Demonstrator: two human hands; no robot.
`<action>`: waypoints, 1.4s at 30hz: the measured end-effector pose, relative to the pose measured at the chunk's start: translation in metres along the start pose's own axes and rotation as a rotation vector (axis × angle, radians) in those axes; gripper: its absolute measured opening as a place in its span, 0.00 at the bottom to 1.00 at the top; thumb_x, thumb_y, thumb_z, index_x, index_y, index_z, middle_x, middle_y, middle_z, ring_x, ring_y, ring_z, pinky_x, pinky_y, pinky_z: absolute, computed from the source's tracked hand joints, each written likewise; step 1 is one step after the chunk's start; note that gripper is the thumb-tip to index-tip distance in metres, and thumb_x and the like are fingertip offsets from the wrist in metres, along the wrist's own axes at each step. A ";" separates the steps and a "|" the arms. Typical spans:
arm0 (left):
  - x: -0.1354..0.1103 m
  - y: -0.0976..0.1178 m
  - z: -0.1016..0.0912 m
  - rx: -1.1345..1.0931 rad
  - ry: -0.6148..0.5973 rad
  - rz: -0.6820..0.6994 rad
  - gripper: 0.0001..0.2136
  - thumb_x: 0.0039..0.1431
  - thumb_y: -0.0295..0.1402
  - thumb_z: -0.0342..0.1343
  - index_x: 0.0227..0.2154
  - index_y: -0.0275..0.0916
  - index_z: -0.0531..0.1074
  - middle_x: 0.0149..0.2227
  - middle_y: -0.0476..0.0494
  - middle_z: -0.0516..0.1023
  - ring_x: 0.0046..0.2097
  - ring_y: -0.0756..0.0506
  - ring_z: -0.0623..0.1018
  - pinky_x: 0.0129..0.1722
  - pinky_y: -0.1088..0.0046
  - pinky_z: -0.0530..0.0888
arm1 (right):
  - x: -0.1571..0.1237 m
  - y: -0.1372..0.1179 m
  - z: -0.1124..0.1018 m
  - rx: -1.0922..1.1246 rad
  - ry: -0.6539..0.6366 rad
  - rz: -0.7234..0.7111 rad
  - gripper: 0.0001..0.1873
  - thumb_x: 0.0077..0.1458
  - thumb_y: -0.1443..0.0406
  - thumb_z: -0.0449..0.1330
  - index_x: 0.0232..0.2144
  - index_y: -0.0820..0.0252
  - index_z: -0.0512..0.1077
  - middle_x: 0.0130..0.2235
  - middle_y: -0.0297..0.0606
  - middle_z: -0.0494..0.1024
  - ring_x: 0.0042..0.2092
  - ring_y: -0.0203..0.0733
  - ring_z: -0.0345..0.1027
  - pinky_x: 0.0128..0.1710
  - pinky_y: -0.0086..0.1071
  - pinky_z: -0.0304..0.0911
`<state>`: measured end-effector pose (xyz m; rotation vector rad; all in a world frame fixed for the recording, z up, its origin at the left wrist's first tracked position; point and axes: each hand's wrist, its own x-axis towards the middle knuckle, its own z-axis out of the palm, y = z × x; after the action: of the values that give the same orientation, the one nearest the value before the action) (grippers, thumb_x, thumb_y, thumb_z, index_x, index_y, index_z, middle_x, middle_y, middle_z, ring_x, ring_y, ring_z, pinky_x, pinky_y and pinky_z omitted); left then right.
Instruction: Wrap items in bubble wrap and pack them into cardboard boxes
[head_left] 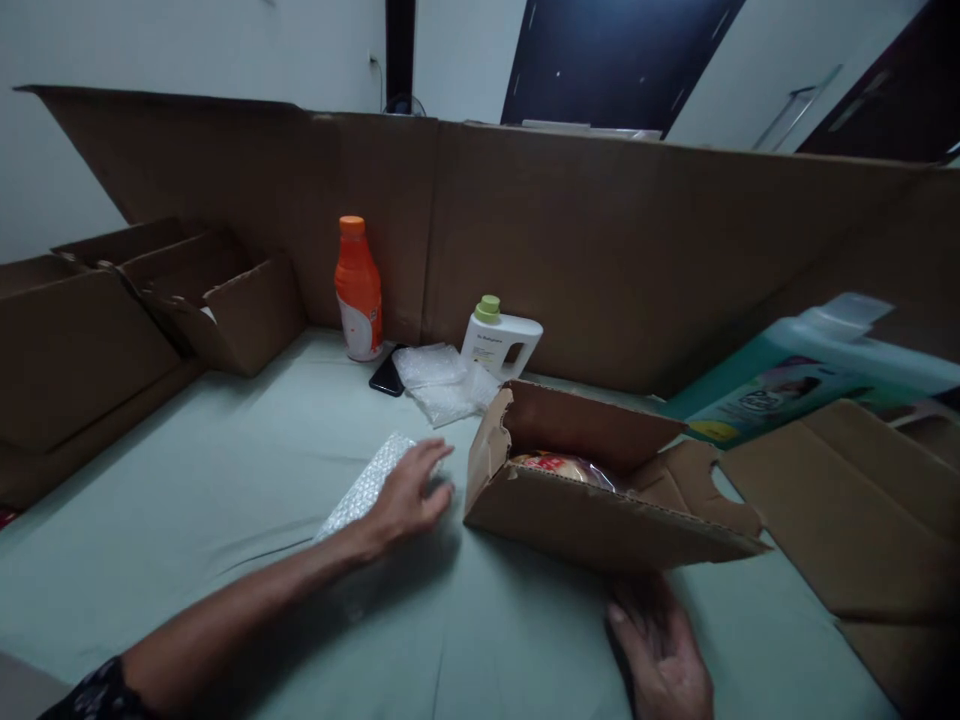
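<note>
Clearly the left hand [409, 495] lies palm-down on one sheet of bubble wrap [360, 490], fingers spread and its grip apart, closed on nothing; the flat pose seems meant to pin the light sheet against the counter [225, 470]. The right hand [660, 650] sits at the near wall of the open cardboard box [600, 520], its fingertips lost in the shadow under that wall. I cannot tell whether its grip is closed on the edge or only braced against it; either way it looks placed to steady the box. The box stands just right of the left hand with its flaps thrown outward, which leaves the inside in view: one wrapped packet [561, 467] in red and yellow lies within. Against the cardboard wall [600, 250] at the back stand one orange bottle [358, 290] and one white jug [501, 342] with a green cap, both upright and well apart from the hands. Between them lie one dark phone [388, 378] and a loose heap of clear bags [446, 385]. One large teal bottle [802, 375] leans at the right above a flat cardboard sheet [862, 500], and at least two empty boxes [240, 310] sit at far left
</note>
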<state>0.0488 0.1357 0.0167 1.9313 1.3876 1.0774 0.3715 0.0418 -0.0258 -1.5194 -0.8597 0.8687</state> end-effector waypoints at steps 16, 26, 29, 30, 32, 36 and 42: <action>0.159 -0.085 -0.054 -0.019 0.575 -0.298 0.04 0.50 0.29 0.56 0.28 0.41 0.74 0.43 0.40 0.77 0.54 0.38 0.74 0.57 0.61 0.69 | 0.004 0.017 -0.013 -0.063 0.018 0.043 0.48 0.47 0.50 0.71 0.66 0.58 0.61 0.60 0.48 0.74 0.59 0.59 0.72 0.58 0.44 0.71; 0.123 -0.044 -0.112 -0.640 0.772 -0.321 0.07 0.56 0.38 0.49 0.36 0.44 0.61 0.32 0.51 0.72 0.31 0.50 0.76 0.32 0.74 0.74 | 0.007 0.006 -0.002 -0.028 0.023 -0.001 0.48 0.43 0.48 0.71 0.63 0.61 0.64 0.58 0.48 0.76 0.57 0.58 0.73 0.57 0.43 0.71; 0.092 -0.021 -0.124 -0.752 0.735 -0.263 0.10 0.57 0.41 0.54 0.36 0.44 0.61 0.33 0.49 0.76 0.36 0.47 0.79 0.36 0.71 0.76 | 0.007 0.001 0.002 -0.041 0.034 -0.029 0.47 0.44 0.46 0.70 0.61 0.61 0.65 0.59 0.49 0.75 0.57 0.58 0.73 0.57 0.43 0.71; 0.082 -0.012 -0.127 -0.778 0.724 -0.245 0.12 0.57 0.42 0.56 0.36 0.44 0.61 0.34 0.49 0.76 0.37 0.46 0.80 0.37 0.70 0.77 | 0.008 0.001 0.003 -0.048 0.032 -0.035 0.47 0.44 0.46 0.70 0.61 0.61 0.65 0.59 0.48 0.75 0.57 0.58 0.73 0.58 0.44 0.70; 0.064 0.005 -0.134 -0.817 0.706 -0.214 0.15 0.55 0.45 0.60 0.37 0.44 0.62 0.34 0.48 0.77 0.39 0.45 0.80 0.39 0.67 0.78 | 0.008 0.000 0.005 -0.040 0.025 -0.050 0.47 0.43 0.46 0.70 0.61 0.60 0.65 0.59 0.48 0.75 0.58 0.57 0.72 0.59 0.44 0.69; 0.033 0.038 -0.148 -0.911 0.659 -0.154 0.15 0.54 0.42 0.63 0.37 0.43 0.64 0.35 0.49 0.78 0.40 0.43 0.81 0.41 0.64 0.79 | 0.009 -0.001 0.007 -0.016 -0.002 -0.081 0.49 0.42 0.46 0.70 0.62 0.60 0.65 0.59 0.48 0.74 0.58 0.57 0.72 0.60 0.46 0.68; -0.017 0.085 -0.166 -0.919 0.456 -0.264 0.06 0.52 0.34 0.62 0.32 0.40 0.73 0.28 0.49 0.74 0.26 0.50 0.73 0.25 0.75 0.72 | 0.010 -0.011 0.004 0.039 -0.024 -0.108 0.44 0.42 0.47 0.71 0.59 0.60 0.67 0.61 0.50 0.73 0.62 0.56 0.67 0.62 0.46 0.64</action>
<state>-0.0483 0.0856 0.1690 0.8547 1.0134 1.6872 0.3724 0.0533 -0.0161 -1.4186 -0.9284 0.8217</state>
